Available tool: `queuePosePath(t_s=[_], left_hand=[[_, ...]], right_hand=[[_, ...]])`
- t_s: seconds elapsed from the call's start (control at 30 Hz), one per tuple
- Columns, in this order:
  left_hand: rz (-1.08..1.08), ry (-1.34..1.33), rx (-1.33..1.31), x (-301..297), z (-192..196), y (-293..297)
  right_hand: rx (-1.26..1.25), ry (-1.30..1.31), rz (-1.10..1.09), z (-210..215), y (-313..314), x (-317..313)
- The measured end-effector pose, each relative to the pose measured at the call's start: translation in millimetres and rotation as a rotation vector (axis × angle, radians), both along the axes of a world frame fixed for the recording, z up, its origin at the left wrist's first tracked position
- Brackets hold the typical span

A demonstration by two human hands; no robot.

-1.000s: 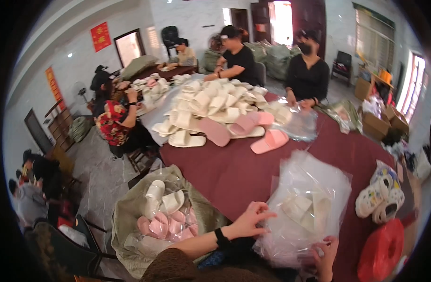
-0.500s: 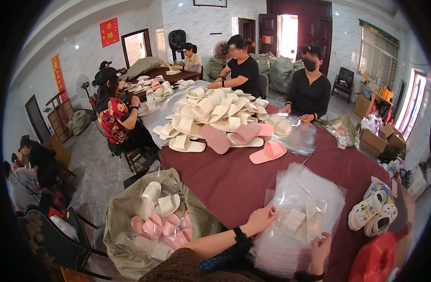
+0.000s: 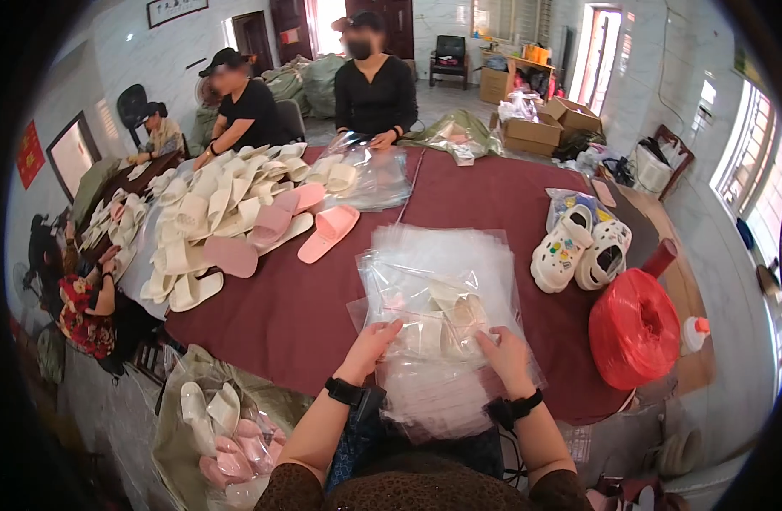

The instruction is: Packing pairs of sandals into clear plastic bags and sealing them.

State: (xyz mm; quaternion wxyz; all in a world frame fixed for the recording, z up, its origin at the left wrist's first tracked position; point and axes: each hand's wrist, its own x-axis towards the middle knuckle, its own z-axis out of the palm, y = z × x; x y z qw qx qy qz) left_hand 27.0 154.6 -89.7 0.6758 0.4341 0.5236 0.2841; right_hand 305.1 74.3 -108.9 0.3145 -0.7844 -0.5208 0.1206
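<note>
Since the earlier frames the view had swung right and both hands had come together on one bag: before, the left hand lay spread on the maroon cloth while the right held the plastic from below; now each gripped a side. The left hand (image 3: 372, 339) was at the bag's 9 o'clock edge, fingers curled and thumb pressing the film, pinching it; the right hand (image 3: 503, 358) was at the 3 o'clock edge, fingers bent down over the plastic, also gripping it, though whether its thumb was under the film could not be told. The bag (image 3: 434, 319), clear and holding a pair of cream slippers, lay directly between the hands at the near edge of the surface (image 3: 280, 315), on top of a stack of empty bags (image 3: 446, 255). Its long axis ran roughly from 6 to 12 o'clock, away from the person, and the slippers inside pointed the same way. Both hands were equally close, each touching it. The forearms came up from the lower edge and converged slightly, wrists level, a black band on each. At 3 o'clock from the right hand stood a red twine spool (image 3: 634, 328); at 1 o'clock, white clogs (image 3: 578, 251); at 10 o'clock, a slipper pile (image 3: 229, 213).
</note>
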Motion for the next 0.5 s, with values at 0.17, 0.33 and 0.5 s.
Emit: queuePosePath(t_s=[0.17,0.33,0.5], left_hand=[[0.088,-0.428,-0.155,-9,-32,6],[0.102,-0.457,-0.095,8,-5,-9],[0.315,-0.327,0.104,16,-1,-19]], right_hand=[[-0.039,0.122,-0.007,6,-3,0],[0.010,0.263,-0.025,-13,-6,11],[0.158,0.572,-0.136,-15,-2,0]])
